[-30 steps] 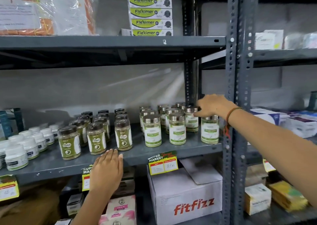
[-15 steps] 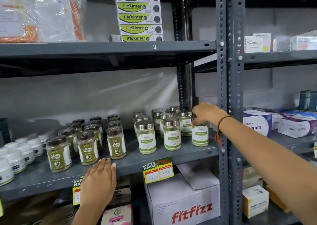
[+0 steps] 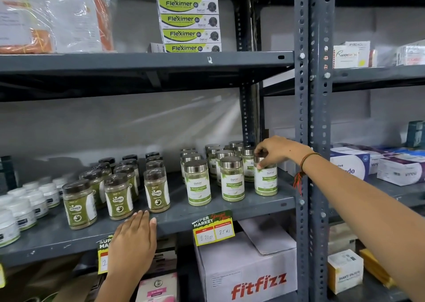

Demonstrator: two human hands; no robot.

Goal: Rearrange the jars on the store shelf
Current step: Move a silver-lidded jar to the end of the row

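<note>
On the grey middle shelf (image 3: 230, 212) stand several silver-lidded jars of pale green powder with white and green labels (image 3: 198, 182). My right hand (image 3: 278, 151) grips the lid of the rightmost one (image 3: 266, 180), which stands upright on the shelf near the right post. To the left are several dark-lidded jars of olive powder (image 3: 157, 190). My left hand (image 3: 133, 244) lies flat, fingers together, on the shelf's front edge below those dark-lidded jars and holds nothing.
Small white tubs (image 3: 23, 212) fill the shelf's far left. A perforated steel post (image 3: 314, 140) stands just right of the held jar. Stacked green boxes (image 3: 188, 18) sit on the shelf above. A white carton (image 3: 248, 269) and price tags (image 3: 213, 230) are below.
My right hand has shifted from the top of the rightmost jar's lid to gripping it with the fingertips. My view has moved closer and slightly left. The left hand stays on the shelf edge.
</note>
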